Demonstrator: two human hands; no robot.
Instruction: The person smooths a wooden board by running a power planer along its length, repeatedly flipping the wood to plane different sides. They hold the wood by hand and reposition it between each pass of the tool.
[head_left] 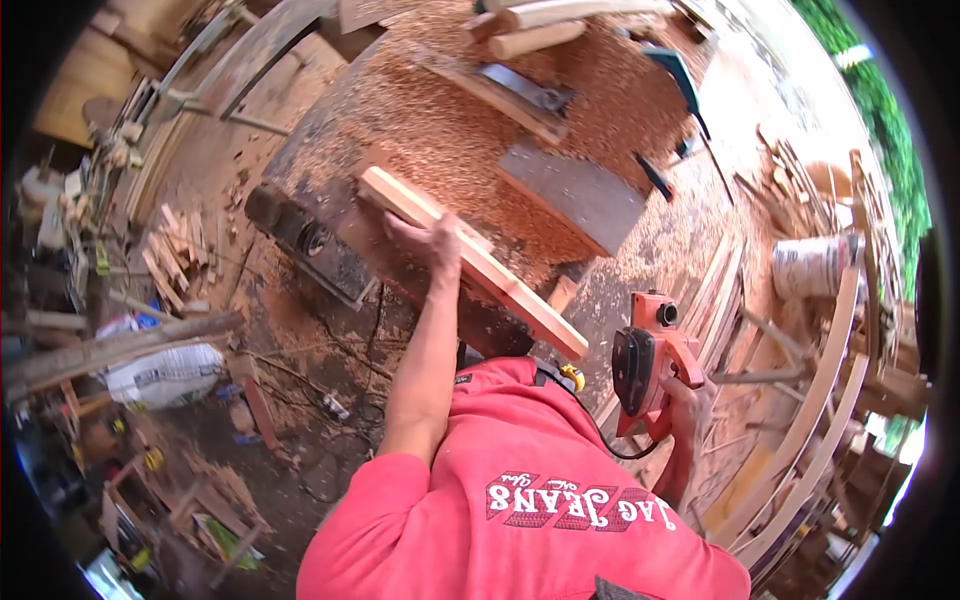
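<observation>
My left hand (pixel 432 243) is closed around a long squared piece of wood (pixel 500 282), gripping it nearer its far-left end. The wood slants over the edge of the shaving-covered workbench (pixel 330 130), its near end reaching down to the right in front of my red shirt. Off to the right, my right hand (pixel 686 402) grips the handle of a red electric planer (pixel 655 360), held up beside the bench with its dark side facing left. A black cord runs from the planer toward my body.
Wood shavings (pixel 440 110) cover the bench, with a grey metal-topped block (pixel 575 195), a hand saw (pixel 680 85) and round wooden pieces (pixel 540 38) on it. A white bucket (pixel 812 266) and long boards stand at right. Offcuts (pixel 172 265) and a white sack (pixel 165 375) lie at left.
</observation>
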